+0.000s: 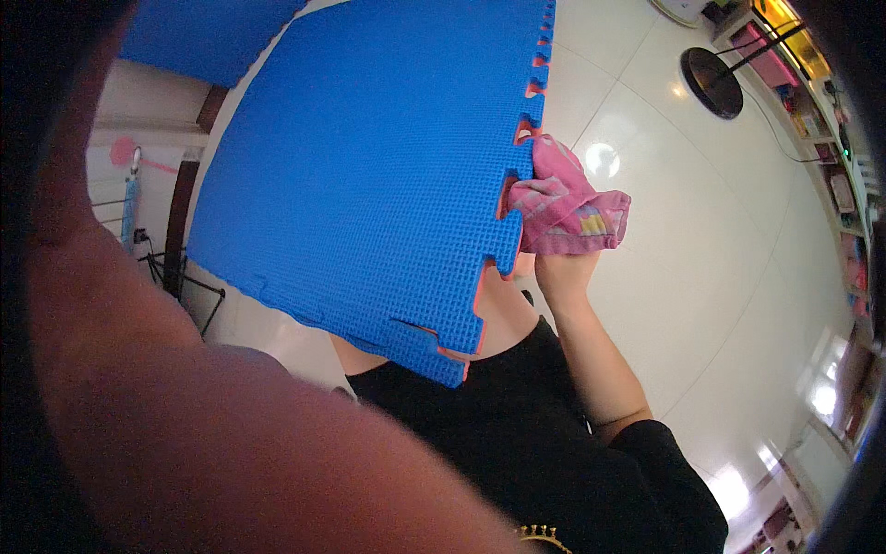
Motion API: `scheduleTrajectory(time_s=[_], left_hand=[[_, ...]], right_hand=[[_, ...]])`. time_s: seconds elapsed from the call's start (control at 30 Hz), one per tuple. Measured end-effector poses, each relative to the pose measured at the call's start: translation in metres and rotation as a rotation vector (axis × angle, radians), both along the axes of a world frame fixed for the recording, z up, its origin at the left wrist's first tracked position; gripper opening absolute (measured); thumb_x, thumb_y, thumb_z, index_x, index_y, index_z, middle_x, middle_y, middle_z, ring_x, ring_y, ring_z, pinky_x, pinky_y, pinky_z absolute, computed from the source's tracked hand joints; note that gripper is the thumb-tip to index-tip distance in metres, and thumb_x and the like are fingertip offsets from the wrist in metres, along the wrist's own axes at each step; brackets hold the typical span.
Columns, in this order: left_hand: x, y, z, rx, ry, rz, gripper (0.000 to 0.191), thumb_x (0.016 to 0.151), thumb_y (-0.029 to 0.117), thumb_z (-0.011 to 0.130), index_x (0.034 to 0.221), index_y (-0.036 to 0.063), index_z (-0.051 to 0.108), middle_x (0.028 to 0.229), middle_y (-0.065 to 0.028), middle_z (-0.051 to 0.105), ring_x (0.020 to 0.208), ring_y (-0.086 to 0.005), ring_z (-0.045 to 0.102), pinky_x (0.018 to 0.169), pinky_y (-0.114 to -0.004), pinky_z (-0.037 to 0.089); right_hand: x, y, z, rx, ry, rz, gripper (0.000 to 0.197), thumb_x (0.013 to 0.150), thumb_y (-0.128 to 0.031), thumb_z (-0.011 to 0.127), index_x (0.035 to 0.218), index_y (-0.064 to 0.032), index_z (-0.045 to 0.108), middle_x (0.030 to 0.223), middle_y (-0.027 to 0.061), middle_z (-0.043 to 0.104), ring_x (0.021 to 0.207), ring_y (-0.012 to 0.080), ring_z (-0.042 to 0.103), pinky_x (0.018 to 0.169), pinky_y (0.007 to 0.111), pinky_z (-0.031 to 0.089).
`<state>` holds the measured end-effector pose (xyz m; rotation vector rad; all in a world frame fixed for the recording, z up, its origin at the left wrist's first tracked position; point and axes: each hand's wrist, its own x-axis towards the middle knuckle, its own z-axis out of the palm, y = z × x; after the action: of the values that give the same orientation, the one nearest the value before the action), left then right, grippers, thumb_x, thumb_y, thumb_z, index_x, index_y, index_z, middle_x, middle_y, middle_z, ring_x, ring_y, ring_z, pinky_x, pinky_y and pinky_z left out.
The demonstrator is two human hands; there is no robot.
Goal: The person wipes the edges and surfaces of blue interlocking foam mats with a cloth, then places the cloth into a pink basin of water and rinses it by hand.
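A large blue foam puzzle mat (pixel 367 173) with a textured face and red-orange edge layer spreads out in front of me. Its toothed right edge meets a crumpled pink patterned cloth (pixel 571 201). My right hand (pixel 569 273) is wrapped in that cloth beside the teeth; the fabric hides most of the fingers, so whether they also grip the mat is unclear. The mat's near corner hangs over my black clothing (pixel 484 415). My blurred left arm (pixel 263 443) crosses close to the camera at the lower left, and the left hand is out of view.
Another blue mat (pixel 201 34) shows at the top left. Below it is a dark post (pixel 178 221) near a thin black metal frame (pixel 214 298). Glossy white floor tiles (pixel 678 242) lie to the right. A black round stand base (pixel 713 83) stands before loaded shelves (pixel 841 187).
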<state>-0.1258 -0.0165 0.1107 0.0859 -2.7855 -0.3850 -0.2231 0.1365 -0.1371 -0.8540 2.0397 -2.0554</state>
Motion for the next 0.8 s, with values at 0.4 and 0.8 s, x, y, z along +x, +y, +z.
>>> scheduleTrajectory(time_s=[0.4,0.8], left_hand=[[0.005,-0.005,0.004,-0.049,-0.066,-0.033,0.116,0.068,0.049,0.088,0.158,-0.0009,0.034,0.163,-0.0275,0.032,0.152,-0.0440,0.030,0.124,-0.054,0.024],[-0.017,0.010,-0.098,0.179,-0.584,-0.006,0.110,0.067,0.021,0.071,0.162,-0.0024,0.019,0.166,-0.0319,0.020,0.156,-0.0459,0.017,0.127,-0.053,0.014]], right_hand=[[-0.004,0.002,0.009,-0.060,-0.167,0.097,0.026,0.087,-0.005,0.070,0.114,-0.0032,0.071,0.109,0.0076,0.072,0.102,0.0227,0.068,0.092,0.039,0.051],[-0.004,-0.007,-0.029,0.189,0.071,0.267,0.045,0.084,-0.018,0.079,0.127,-0.0102,0.068,0.133,0.0135,0.064,0.126,0.0352,0.058,0.107,0.046,0.044]])
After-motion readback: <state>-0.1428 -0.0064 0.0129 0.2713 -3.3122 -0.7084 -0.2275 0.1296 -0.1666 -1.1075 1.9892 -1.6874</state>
